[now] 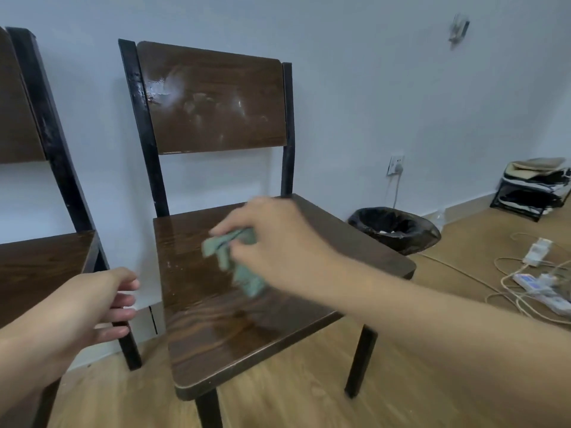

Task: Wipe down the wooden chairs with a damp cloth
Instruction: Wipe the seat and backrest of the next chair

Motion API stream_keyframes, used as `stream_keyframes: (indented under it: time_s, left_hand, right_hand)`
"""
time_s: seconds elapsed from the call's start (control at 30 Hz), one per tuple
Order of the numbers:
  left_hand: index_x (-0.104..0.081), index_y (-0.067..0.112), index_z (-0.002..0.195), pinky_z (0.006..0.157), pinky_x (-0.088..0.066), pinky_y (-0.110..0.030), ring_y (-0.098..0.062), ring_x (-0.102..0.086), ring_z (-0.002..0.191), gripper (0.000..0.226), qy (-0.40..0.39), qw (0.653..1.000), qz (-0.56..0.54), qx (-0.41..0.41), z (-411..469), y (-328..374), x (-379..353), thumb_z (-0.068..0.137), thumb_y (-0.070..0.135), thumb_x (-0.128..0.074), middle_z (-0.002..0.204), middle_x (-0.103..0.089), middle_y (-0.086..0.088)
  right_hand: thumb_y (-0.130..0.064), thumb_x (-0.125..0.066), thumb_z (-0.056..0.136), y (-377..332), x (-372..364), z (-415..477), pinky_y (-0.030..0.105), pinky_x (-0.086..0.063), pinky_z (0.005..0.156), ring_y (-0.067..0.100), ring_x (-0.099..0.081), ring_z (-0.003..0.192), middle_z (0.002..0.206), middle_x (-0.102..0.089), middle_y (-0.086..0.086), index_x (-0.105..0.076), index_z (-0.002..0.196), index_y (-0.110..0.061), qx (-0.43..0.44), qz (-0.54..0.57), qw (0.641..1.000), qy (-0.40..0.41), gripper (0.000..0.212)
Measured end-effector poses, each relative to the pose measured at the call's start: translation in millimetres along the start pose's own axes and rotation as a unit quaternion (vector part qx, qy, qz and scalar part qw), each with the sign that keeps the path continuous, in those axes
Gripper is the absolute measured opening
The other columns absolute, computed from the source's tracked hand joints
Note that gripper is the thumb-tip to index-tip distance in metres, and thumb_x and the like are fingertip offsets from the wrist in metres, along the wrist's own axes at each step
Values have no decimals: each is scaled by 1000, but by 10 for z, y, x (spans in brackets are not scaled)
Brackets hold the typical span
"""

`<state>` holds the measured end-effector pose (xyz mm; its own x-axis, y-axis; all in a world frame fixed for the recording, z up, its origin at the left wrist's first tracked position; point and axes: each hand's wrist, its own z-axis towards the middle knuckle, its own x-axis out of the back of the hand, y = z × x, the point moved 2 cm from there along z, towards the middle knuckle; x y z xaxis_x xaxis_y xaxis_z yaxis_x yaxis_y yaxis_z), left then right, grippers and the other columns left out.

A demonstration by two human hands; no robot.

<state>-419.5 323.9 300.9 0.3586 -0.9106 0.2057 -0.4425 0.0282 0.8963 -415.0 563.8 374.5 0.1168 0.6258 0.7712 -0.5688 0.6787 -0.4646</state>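
A dark wooden chair with a black metal frame stands against the white wall, and its backrest shows wet streaks. My right hand hovers over the seat, closed around a crumpled green cloth that hangs down onto the wood. My left hand is held in the air to the left of the seat, fingers loosely spread and holding nothing. A second chair of the same kind stands at the far left, partly cut off by the frame edge.
A bin lined with a black bag sits on the wooden floor right of the chair. Power strips and tangled cables lie further right. A wall socket and a black rack are by the wall.
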Motion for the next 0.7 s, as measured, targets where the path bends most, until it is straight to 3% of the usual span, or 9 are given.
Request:
stream_keyframes:
  time_s: [0.07,0.17,0.37,0.5,0.63,0.7]
  left_hand:
    - [-72,6,106,59,-50,-44,-33,-64,89,25,17,1000,1,2,49,-63,79,94,28,-66,108,-66,-21]
    - [-72,6,104,57,-50,-43,-31,-64,87,23,24,1000,6,0,10,-67,98,95,26,-66,108,-66,-21]
    - [-69,3,106,68,-54,-47,-35,-65,98,20,-10,1000,10,-4,-196,43,11,97,20,-64,110,-65,-22]
    - [-67,4,108,65,-57,-47,-35,-67,97,18,-32,999,11,-20,-275,76,-10,99,19,-62,108,-64,-22]
    - [-64,5,115,65,-59,-45,-33,-69,98,21,-39,999,22,-27,-245,94,-40,99,20,-62,113,-64,-21]
    - [-63,5,119,64,-60,-43,-31,-70,98,25,-36,999,22,-24,-180,109,-61,99,20,-62,112,-65,-19]
  right_hand:
    - [-12,-67,93,-229,-296,-167,28,-50,90,12,-55,102,109,-59,-3,-75,118,-24,37,28,997,-54,28]
    - [-10,-65,94,-188,-522,-386,30,-49,89,14,-52,104,112,-60,1,-75,118,-21,49,4,994,-101,28]
    - [-13,-63,96,819,108,-502,29,-48,93,11,-54,107,109,-64,-5,-76,113,-29,-106,-155,980,-71,26]
    - [-6,-68,91,1776,765,-582,22,-48,68,15,-64,84,101,-68,-1,-75,97,-34,-239,-217,946,-19,29]
    - [2,-68,87,2344,1176,-446,26,-44,77,22,-57,89,110,-74,16,-79,101,-13,-332,-212,915,90,23]
    - [-1,-67,86,2460,1195,-257,27,-45,80,24,-57,91,111,-75,17,-80,101,-14,-346,-169,910,153,24]
